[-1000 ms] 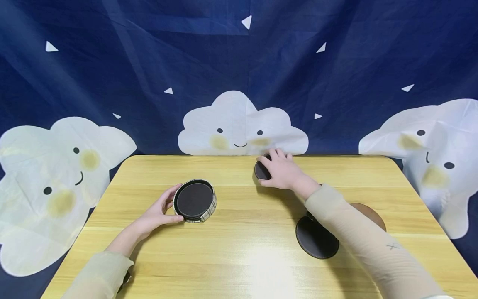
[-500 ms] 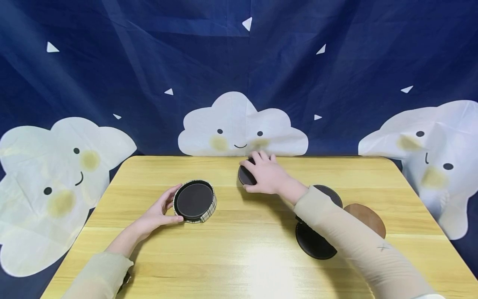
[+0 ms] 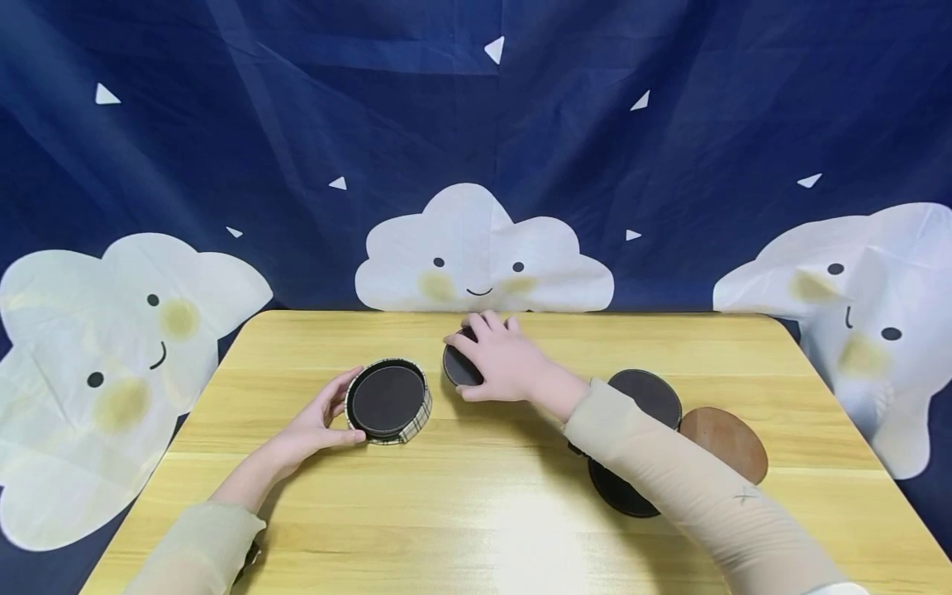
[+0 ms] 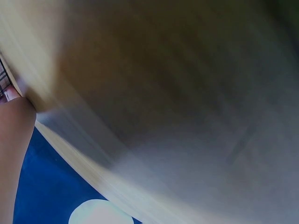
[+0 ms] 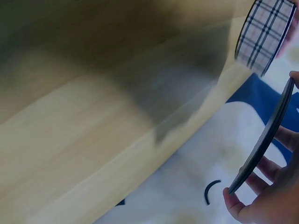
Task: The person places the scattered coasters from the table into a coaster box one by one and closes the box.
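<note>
In the head view, my left hand [image 3: 316,421] grips a round plaid coaster holder [image 3: 416,420] from its left side, thumb in front and fingers behind. A dark round coaster [image 3: 387,399] lies inside it. Just to the holder's right, my right hand [image 3: 502,364] holds another dark coaster [image 3: 459,364] by its edges. In the right wrist view that thin coaster [image 5: 261,142] is edge-on between thumb and fingers, off the tabletop and apart from the plaid holder [image 5: 264,37]. Only a sliver of the plaid holder [image 4: 3,81] shows in the left wrist view.
On the right of the wooden table [image 3: 506,496] lie a black coaster [image 3: 650,395], a second black coaster [image 3: 617,487] partly under the right sleeve, and a brown coaster [image 3: 725,444]. A blue cloud-print curtain [image 3: 669,165] hangs behind the table.
My right hand has moved left and slightly nearer with its coaster, towards the holder. More of the coasters on the right is uncovered. My left hand and the holder have stayed put.
</note>
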Tool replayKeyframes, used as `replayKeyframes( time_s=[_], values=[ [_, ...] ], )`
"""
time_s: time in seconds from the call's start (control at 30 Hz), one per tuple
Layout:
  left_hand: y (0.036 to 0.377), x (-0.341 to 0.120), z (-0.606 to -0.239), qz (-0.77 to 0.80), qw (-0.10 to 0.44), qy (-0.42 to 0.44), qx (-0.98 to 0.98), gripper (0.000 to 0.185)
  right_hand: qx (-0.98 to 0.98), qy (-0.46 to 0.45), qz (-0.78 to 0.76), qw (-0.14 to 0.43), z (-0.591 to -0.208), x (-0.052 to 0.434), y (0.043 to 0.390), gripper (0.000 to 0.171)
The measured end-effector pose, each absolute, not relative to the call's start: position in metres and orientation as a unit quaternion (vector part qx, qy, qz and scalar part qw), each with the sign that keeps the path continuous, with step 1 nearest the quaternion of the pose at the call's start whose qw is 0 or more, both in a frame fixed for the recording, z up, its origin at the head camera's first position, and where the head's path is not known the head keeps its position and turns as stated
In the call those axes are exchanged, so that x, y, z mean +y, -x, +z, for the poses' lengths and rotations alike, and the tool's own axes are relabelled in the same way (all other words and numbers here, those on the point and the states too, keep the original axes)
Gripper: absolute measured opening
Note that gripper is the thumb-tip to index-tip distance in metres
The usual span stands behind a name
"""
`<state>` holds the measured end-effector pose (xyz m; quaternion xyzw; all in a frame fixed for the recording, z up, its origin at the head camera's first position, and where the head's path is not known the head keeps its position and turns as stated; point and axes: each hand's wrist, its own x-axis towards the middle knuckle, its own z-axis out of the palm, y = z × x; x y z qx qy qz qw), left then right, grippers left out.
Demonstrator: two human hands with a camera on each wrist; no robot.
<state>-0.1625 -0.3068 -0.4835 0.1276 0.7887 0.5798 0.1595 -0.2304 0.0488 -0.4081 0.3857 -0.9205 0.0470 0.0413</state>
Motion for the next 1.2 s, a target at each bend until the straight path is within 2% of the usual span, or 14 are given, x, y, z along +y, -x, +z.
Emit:
replayKeyframes(
  time_s=[1.2],
  values=[
    [0.162,-0.308,-0.483,0.583,0.169,-0.127,0.785,0.104,-0.901,-0.43,0.044,0.022,-0.41,-0.023,0.21,0.074]
  ],
)
